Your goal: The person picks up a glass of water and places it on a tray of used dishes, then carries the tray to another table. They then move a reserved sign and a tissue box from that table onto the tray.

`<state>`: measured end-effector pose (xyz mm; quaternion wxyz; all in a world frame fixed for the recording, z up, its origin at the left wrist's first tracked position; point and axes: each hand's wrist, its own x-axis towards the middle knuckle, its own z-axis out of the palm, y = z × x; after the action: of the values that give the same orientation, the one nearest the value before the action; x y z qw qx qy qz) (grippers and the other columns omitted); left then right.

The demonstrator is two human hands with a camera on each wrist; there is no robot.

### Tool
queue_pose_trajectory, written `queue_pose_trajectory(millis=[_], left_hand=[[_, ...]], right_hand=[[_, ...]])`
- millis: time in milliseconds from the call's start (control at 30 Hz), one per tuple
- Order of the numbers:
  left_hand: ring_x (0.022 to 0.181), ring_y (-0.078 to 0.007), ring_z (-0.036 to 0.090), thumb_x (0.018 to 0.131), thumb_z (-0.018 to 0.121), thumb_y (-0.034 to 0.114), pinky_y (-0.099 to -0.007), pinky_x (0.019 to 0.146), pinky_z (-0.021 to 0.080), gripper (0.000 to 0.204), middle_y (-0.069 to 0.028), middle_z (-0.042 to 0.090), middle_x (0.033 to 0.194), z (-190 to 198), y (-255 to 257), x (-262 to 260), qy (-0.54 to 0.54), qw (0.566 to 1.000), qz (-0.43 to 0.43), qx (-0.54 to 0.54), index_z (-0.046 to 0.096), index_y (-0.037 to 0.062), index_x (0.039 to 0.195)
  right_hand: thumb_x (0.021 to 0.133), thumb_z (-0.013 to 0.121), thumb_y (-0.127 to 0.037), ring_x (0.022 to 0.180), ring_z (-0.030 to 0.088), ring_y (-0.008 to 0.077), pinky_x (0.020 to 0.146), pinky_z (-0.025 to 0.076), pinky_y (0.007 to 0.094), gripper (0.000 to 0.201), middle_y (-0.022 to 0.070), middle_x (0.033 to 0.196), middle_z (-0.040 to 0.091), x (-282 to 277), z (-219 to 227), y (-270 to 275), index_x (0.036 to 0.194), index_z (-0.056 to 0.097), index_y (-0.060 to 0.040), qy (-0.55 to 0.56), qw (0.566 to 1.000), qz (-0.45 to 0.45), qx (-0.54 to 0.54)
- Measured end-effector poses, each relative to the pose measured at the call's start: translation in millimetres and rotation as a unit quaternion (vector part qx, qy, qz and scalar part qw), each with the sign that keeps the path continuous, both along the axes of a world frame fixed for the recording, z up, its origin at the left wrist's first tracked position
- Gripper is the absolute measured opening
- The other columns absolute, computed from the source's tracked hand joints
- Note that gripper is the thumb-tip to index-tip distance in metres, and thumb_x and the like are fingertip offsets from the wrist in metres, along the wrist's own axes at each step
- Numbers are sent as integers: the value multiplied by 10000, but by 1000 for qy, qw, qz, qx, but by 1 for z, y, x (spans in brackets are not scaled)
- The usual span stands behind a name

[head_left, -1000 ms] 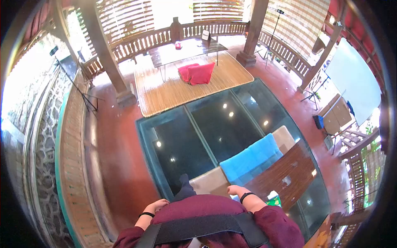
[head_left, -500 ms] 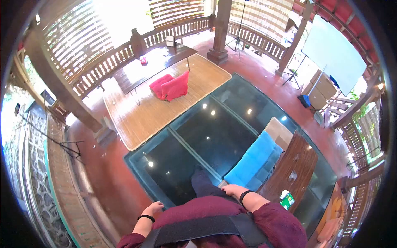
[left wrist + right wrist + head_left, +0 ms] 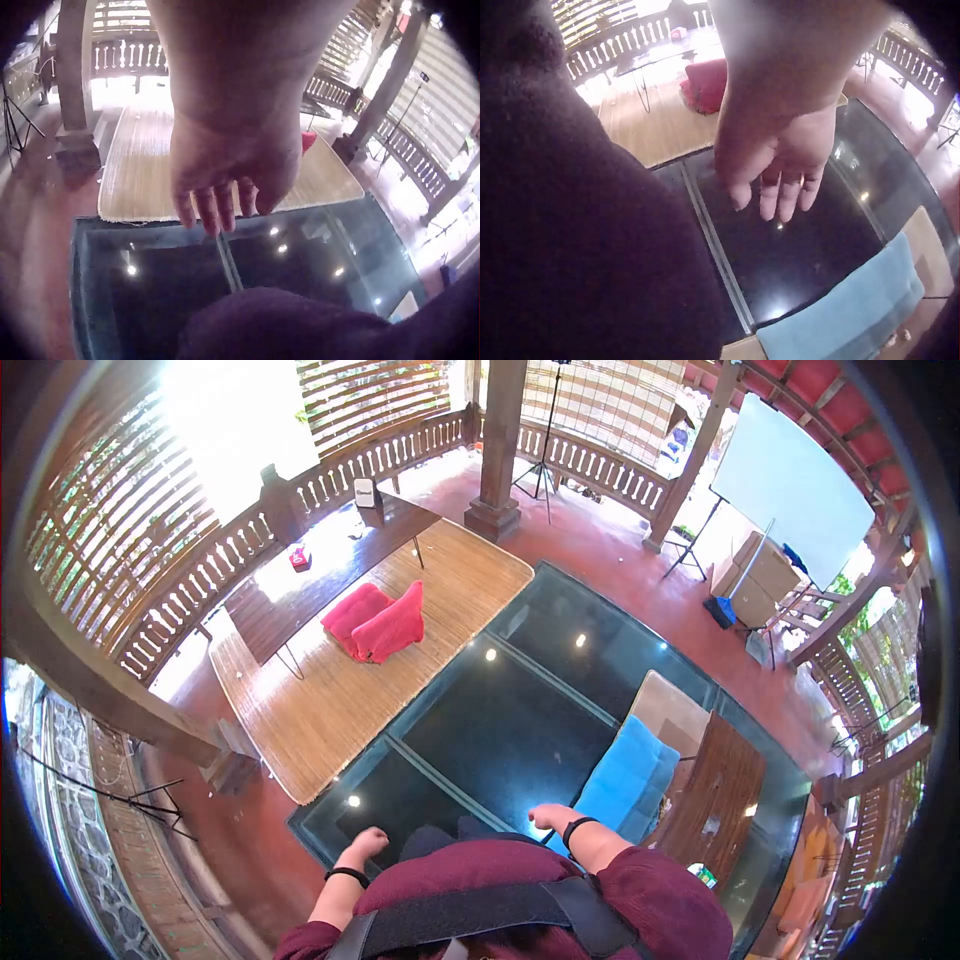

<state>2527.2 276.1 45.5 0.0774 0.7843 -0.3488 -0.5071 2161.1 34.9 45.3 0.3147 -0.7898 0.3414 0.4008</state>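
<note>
My left hand (image 3: 368, 845) hangs at the left of the body with nothing in it. In the left wrist view its fingers (image 3: 217, 206) point loosely downward above the dark glass floor (image 3: 165, 285). On the other side my right hand (image 3: 546, 818) also holds nothing, its relaxed fingers (image 3: 787, 195) hanging over the glass. Nearest to it is a blue floor cushion (image 3: 628, 775) with a backrest shape, which lies ahead and to the right. A dark band sits on each wrist.
A low wooden table (image 3: 725, 780) with a green packet (image 3: 703, 874) stands right of the cushion. Ahead are a woven mat (image 3: 470, 585), a red floor chair (image 3: 385, 625) and a long table (image 3: 385, 530). Wooden posts (image 3: 495, 450), a whiteboard (image 3: 795, 485) and a broom (image 3: 720, 610) stand around.
The view has turned and moved forward, so the mat and red chair sit further left and lower. The blue cushion has come closer beside the right hand. Both arms swing slightly, and the hands stay empty.
</note>
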Motion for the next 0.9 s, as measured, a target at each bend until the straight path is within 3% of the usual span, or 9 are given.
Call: queue_pose_trajectory(millis=[100, 233, 333, 367, 567, 667, 700, 767, 900], left_hand=[[721, -213, 571, 661, 516, 188, -310, 668, 442, 253, -112, 598, 761, -18, -43, 41, -59, 984, 157, -52, 598, 46, 854], [724, -202, 572, 661, 536, 216, -307, 669, 445, 273, -101, 601, 772, -28, -90, 68, 8, 1000, 19, -13, 601, 55, 872], [757, -225, 566, 726, 526, 245, -318, 683, 445, 329, -98, 594, 839, -104, -97, 93, 52, 988, -144, -20, 540, 31, 975], [717, -188, 564, 764, 496, 259, -306, 620, 449, 312, -82, 589, 803, -6, -106, 89, 38, 933, -193, -302, 500, 34, 981], [648, -144, 548, 769, 482, 266, -270, 547, 429, 265, -54, 586, 739, -32, -203, 212, 157, 981, -91, 70, 508, 59, 932], [614, -122, 540, 772, 476, 270, -252, 511, 418, 243, -39, 584, 707, -20, -266, 268, 129, 971, 15, 201, 511, 71, 908], [591, -130, 538, 753, 482, 265, -268, 498, 419, 232, -30, 581, 659, 14, -296, 275, 56, 972, -46, 223, 542, 64, 853], [554, -136, 538, 732, 493, 242, -271, 486, 424, 222, -45, 585, 643, -27, -326, 314, -18, 981, -86, 174, 566, 51, 816], [554, -150, 549, 707, 495, 229, -284, 510, 441, 248, -64, 593, 652, -42, -401, 325, 37, 994, 19, 100, 572, 41, 848]], right_hand=[[644, 462, -66, 933, 516, 275, 739, 432, 364, 373, 117, 1017, 540, 29, 0, -26, 1005, 539, -119, 4, 1000, 5, -4], [627, 480, -68, 909, 522, 282, 722, 432, 373, 369, 113, 978, 555, 69, 12, -60, 988, 541, -115, -84, 996, -4, 14], [617, 485, -68, 884, 526, 281, 708, 427, 371, 367, 112, 984, 552, 88, 38, -89, 979, 538, -104, -93, 988, -48, 114], [616, 486, -69, 873, 528, 282, 703, 427, 370, 362, 113, 979, 554, 91, 34, -102, 973, 541, -102, -85, 986, -64, 126], [631, 486, -87, 842, 542, 293, 688, 434, 365, 325, 121, 947, 566, 145, -34, -199, 947, 561, -97, 75, 995, 51, 45], [665, 480, -111, 897, 533, 293, 721, 440, 370, 304, 124, 955, 563, 200, 18, -235, 958, 559, -112, -19, 999, -32, -39], [671, 477, -114, 906, 531, 291, 727, 441, 371, 298, 124, 955, 563, 214, 27, -245, 958, 558, -113, -47, 996, -54, -57], [697, 464, -138, 904, 531, 284, 721, 442, 377, 270, 129, 938, 566, 234, 41, -262, 951, 550, -103, -17, 997, -50, -50], [672, 457, -102, 888, 530, 295, 725, 423, 396, 328, 155, 938, 558, 229, 38, -305, 992, 528, -84, -59, 986, -152, -30]])
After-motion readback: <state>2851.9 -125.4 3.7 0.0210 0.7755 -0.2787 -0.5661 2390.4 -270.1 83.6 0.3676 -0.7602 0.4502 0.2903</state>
